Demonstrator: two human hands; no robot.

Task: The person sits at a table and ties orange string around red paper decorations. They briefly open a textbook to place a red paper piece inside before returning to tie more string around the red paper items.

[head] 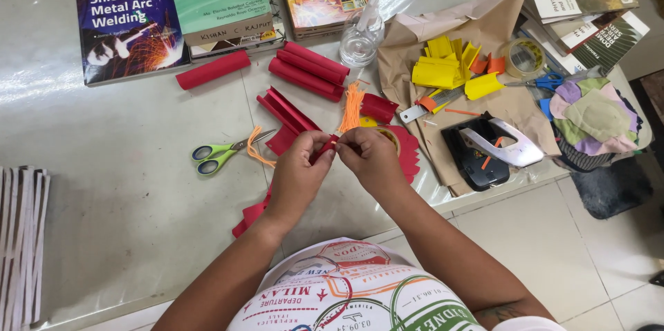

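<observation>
A: While both hands meet over the table edge, a small red paper piece (325, 149) sits pinched between them. Its long axis runs slantwise, from low on the left fingers up toward the right fingers.

B: State of the fingers?

A: Left hand (299, 168): thumb and forefinger closed on the lower end of the piece. Right hand (370, 158): fingertips closed on the upper end. Both grips touch the paper, so neither hand is nearer; the two sets of fingertips are almost touching each other.

B: Beyond the fingers?

A: Just ahead of them, folded red paper strips (287, 116) and a bundle of orange thread (351, 106). Under and beside the right hand, a red scalloped paper disc (408, 151), partly hidden. To the left of the left fingers, near but apart, green-handled scissors (214, 154), blades pointing toward the hands. Further ahead, red paper rolls (308, 69), one more lying apart to the left.

B: Containers?

A: One clear plastic bottle (361, 39) beyond the rolls; contents look clear, level cannot be told. Brown paper (484, 26) spread to the right of the right fingers carries yellow paper pieces (443, 62), a tape roll (526, 56) and a black hole punch (487, 150).

B: Surface?

A: Grey table (104, 186); books (131, 20) along the far edge.
</observation>
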